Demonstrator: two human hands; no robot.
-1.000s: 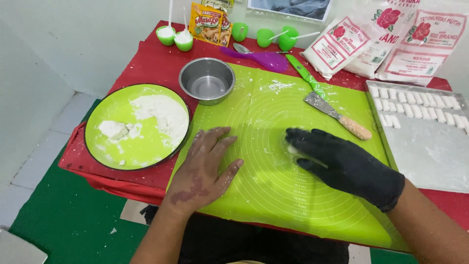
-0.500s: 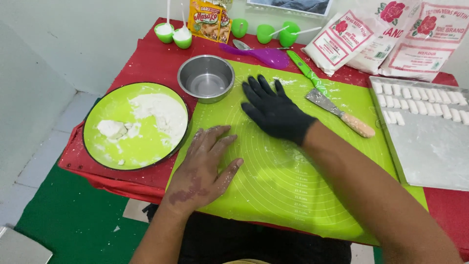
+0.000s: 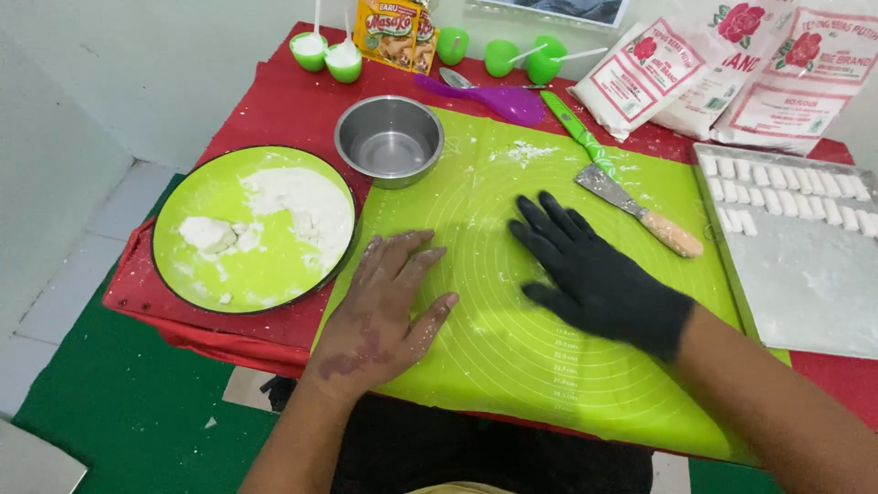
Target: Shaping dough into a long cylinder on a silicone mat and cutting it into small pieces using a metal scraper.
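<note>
My left hand [image 3: 384, 311] is bare and dusted with flour. It lies flat on the green silicone mat [image 3: 512, 384], fingers apart, near the mat's left edge. My right hand [image 3: 594, 274] wears a black glove and presses palm-down on the middle of the mat with its fingers spread. Nothing shows under or between its fingers; whatever is beneath the palm is hidden. A scraper with a wooden handle [image 3: 640, 215] lies just beyond the gloved fingers.
A green plate [image 3: 265, 274] on the left holds a dough lump [image 3: 206, 233] and flour [image 3: 302, 206]. Behind the mat are a steel bowl [image 3: 344, 137], a purple spoon [image 3: 494, 99], a green-handled knife [image 3: 576, 128], green cups and flour bags [image 3: 722, 69]. A metal tray [image 3: 805, 284] with dough pieces [image 3: 786, 183] sits at the right.
My gloved right hand slid away across the mat toward the bowl, then came back toward me and to the right. A white bit seen under it earlier is out of sight. My left hand stayed put.
</note>
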